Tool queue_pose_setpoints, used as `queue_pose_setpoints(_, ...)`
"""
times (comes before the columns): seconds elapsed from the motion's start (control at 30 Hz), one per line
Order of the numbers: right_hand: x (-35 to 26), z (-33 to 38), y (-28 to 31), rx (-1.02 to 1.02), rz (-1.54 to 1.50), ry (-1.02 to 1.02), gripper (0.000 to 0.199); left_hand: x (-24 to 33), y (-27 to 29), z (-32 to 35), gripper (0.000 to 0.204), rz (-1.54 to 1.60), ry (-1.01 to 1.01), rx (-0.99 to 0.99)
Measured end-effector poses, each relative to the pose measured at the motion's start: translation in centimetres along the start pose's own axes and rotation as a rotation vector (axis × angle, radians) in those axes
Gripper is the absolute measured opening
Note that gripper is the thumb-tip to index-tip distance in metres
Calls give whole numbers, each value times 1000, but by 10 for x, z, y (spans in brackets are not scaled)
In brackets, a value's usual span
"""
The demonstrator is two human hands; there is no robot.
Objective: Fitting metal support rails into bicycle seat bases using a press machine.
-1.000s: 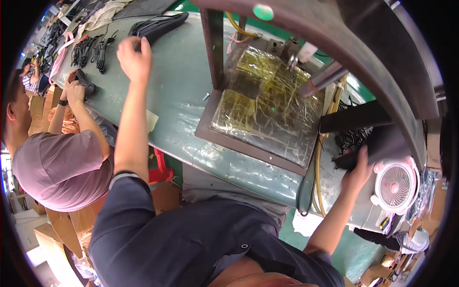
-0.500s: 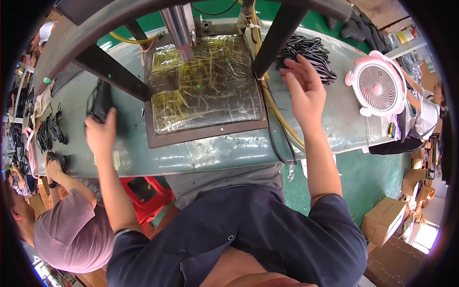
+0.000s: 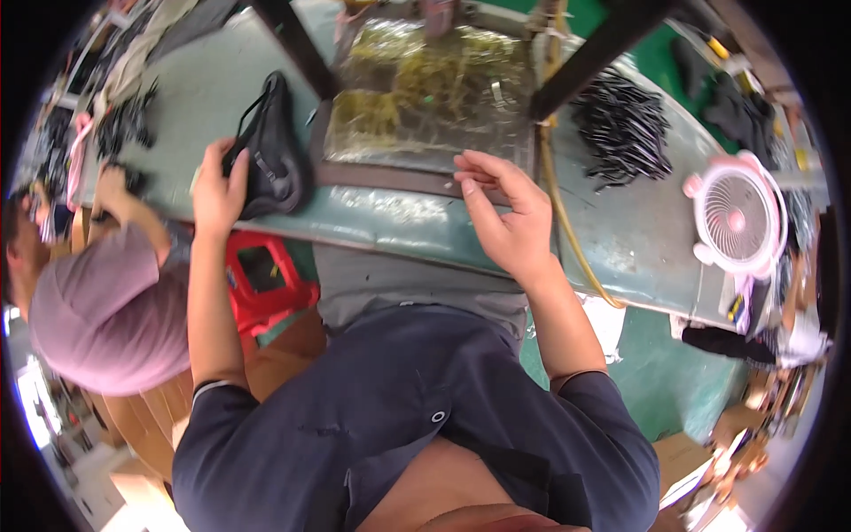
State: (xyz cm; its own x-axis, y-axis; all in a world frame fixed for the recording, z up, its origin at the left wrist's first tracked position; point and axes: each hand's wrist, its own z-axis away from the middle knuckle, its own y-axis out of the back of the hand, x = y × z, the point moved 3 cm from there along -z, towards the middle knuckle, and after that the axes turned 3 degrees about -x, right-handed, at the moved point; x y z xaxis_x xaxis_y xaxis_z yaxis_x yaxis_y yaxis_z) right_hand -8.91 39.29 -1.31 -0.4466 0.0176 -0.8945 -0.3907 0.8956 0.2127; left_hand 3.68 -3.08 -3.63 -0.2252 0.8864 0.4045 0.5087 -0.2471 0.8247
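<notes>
A black bicycle seat cover [image 3: 277, 164] lies on the left part of the green table, its narrow nose pointing away from me and its broad end by the near edge. My left hand [image 3: 220, 188] grips its left side between thumb and fingers. My right hand [image 3: 510, 213] hovers in front of the press, fingers bent and apart, nothing in it. Beyond it is the press's flat plate [image 3: 399, 176], its top covered in clear and yellowish film. A metal press cylinder [image 3: 438, 16] comes down over the plate's far part.
Dark press posts [image 3: 297, 44] flank the plate, and a yellow hose [image 3: 554, 199] runs down its right side. A heap of black straps [image 3: 625, 129] and a pink-and-white fan [image 3: 734, 215] are to the right. A co-worker [image 3: 115, 301] sits at left beside a red stool [image 3: 270, 275].
My left hand has drawn the seat cover nearer and to the right. My right hand has moved left and down, from beside the strap heap to the plate's front. The view has shifted.
</notes>
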Motion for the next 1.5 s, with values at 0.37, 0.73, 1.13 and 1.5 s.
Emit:
queue_pose_setpoints(0.37,-19,-15,-70,-282,157,223,25,95,29,68,27,-155,-297,99)
queue_pose_setpoints(0.73,-3,-27,-47,38,705,193,69,217,-60,11,23,146,-377,148)
queue_pose_setpoints(1.13,52,-102,-30,265,705,202,53,217,-126,-66,25,178,-445,260)
queue_pose_setpoints(1.5,48,-97,-22,263,563,152,76,210,-121,-59,53,572,-226,222)
